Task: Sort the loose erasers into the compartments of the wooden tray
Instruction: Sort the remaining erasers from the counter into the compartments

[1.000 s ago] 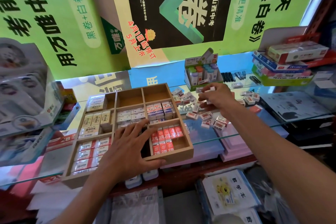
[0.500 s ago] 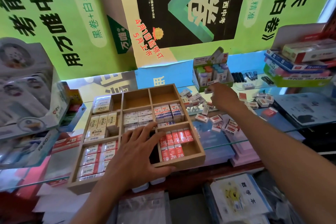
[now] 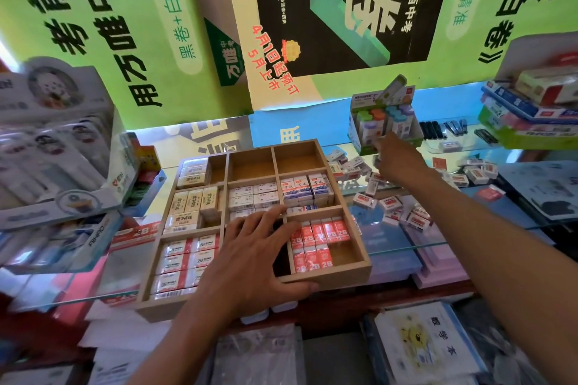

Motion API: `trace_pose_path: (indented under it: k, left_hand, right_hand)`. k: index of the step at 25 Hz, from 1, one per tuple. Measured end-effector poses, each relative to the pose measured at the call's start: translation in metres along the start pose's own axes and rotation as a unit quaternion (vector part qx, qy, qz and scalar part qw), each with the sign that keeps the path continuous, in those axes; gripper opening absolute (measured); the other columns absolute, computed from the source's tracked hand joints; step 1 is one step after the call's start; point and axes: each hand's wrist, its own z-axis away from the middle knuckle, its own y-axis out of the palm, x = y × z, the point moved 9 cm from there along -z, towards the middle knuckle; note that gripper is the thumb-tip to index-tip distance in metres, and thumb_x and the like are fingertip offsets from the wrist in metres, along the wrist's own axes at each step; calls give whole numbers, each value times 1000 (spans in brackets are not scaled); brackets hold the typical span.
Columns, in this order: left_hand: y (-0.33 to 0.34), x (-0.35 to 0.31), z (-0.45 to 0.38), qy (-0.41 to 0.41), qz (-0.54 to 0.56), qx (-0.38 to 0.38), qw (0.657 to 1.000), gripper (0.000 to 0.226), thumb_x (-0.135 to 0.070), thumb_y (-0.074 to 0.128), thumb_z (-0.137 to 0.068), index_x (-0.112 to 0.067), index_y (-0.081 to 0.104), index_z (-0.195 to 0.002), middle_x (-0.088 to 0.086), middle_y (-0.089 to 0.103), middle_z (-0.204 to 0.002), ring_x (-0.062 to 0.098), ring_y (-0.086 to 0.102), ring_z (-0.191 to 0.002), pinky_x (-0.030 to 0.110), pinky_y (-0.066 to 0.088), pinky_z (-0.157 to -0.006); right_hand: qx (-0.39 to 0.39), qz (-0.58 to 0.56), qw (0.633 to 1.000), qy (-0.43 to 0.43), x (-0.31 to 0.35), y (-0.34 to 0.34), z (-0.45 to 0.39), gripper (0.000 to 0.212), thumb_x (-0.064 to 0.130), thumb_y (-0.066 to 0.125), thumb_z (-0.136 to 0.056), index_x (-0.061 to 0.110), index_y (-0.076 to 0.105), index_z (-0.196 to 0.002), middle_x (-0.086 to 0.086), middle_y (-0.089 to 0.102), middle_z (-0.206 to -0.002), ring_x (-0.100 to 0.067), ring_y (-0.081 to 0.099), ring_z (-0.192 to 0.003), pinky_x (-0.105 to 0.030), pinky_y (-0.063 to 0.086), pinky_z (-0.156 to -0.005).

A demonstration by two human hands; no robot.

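Done: I see most wooden tray [image 3: 328,272] compartments filled.
Left: loose erasers [image 3: 391,203] scattered beside it.
Left hand [image 3: 250,262]: flat, steadying.
Right hand [image 3: 397,159]: grip unclear.

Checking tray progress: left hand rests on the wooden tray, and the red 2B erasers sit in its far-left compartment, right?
Not quite. The head view shows the red 2B erasers in the near-right compartment. The left hand does rest on the wooden tray.

Left hand [image 3: 250,259] hides the wooden tray's [image 3: 331,275] middle compartment.
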Motion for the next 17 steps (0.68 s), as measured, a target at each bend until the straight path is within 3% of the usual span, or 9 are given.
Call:
trace_pose_path:
  k: [3,8,13,17]
  left_hand:
    - [1,-2,1,3,4,5,1000,105,-97,25,-65,-42,12,-153,-12,-1,-163,15,4,-148,35,-2,-118]
    - [2,-2,1,-1,-7,15,1000,105,-96,26,-65,-42,8,-154,-11,-5,-163,15,0,-148,37,-2,-119]
    - [-2,-3,1,3,1,6,1000,105,-95,30,-66,-42,10,-154,-11,-5,-163,16,1,-148,38,-2,-119]
    - [-1,-2,0,9,6,-5,1000,103,-95,32,-67,-42,14,-153,-11,-2,-163,15,3,-148,37,-1,-119]
  right_hand:
    - [-5,-27,999,25,-4,-2,5,18,19,63,-89,10,61,-105,-7,63,-98,-24,60,-81,-32,48,-70]
    - [-21,-227,972,55,4,-31,14,21,21,68,-85,3,70,-95,-12,68,-91,-27,62,-80,-34,49,-72]
    - [-1,-209,978,14,36,-22,21,24,21,56,-96,11,66,-116,-9,66,-116,-29,64,-95,-34,51,-77]
    - [95,-166,982,5,43,2,26,34,18,48,-99,20,56,-132,-10,54,-137,-24,66,-69,-32,50,-60]
